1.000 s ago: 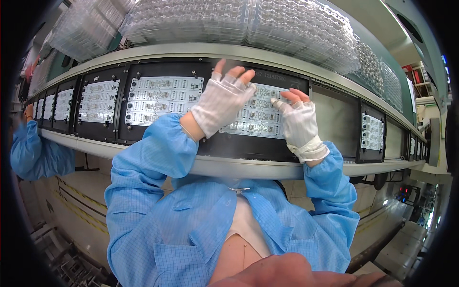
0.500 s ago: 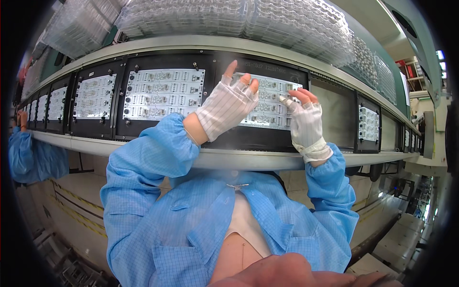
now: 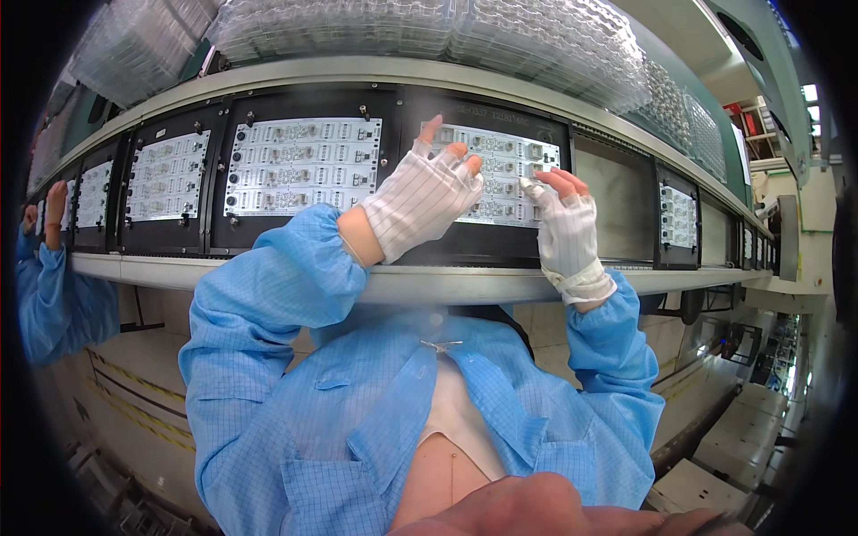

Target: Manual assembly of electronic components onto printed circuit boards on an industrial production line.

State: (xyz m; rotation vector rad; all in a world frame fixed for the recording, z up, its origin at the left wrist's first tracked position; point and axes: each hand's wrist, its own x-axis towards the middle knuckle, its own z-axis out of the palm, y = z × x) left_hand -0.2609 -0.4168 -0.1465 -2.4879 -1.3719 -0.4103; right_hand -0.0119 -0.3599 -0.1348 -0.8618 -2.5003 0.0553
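A white circuit board panel (image 3: 505,159) with rows of small parts lies in a black carrier frame (image 3: 483,243) on the line before me. Over the panel's left end is my left hand (image 3: 422,198), in a striped fingerless glove. Its index finger stretches away from me, while the other fingers are bent and spread; nothing shows in its grip. At the panel's right edge, my right hand (image 3: 569,234) has its covered thumb close to its bent fingertips in a pinch. Whatever lies between those tips is too small to make out. My hands partly hide the panel.
Another board panel (image 3: 304,165) sits in its carrier to the left, with several more beyond. Stacked clear plastic trays (image 3: 545,45) stand behind the line's metal rail (image 3: 295,76). A co-worker's blue sleeve (image 3: 54,281) and hands reach in at far left.
The whole view has shifted slightly. Both my hands keep nearly the same places over the panel. At the far left, the co-worker's hands have risen and moved apart.
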